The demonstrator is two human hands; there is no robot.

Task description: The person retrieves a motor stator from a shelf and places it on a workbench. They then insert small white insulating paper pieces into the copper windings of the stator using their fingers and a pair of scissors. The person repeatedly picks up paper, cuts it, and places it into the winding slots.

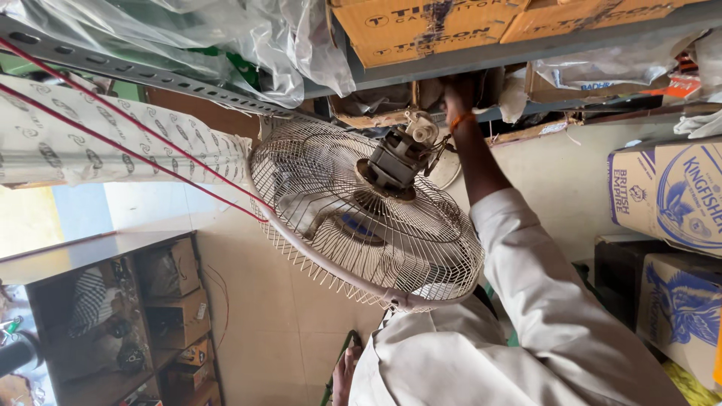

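Neither of our own hands shows. Another person's hand (457, 94), on a white sleeve (526, 256), reaches under the shelf (526, 53) behind the fan (361, 218), which hangs tilted there, cage on and motor (398, 158) bare. Nothing looks taken down yet. Shadow hides the fingers, so we cannot tell its grip.

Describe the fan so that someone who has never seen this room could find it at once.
Start at the grey metal shelf loaded with cardboard boxes. Just beneath it hangs the fan, beside a raised arm in a white sleeve. It alone has a round cream wire cage, with a bare motor at its back.
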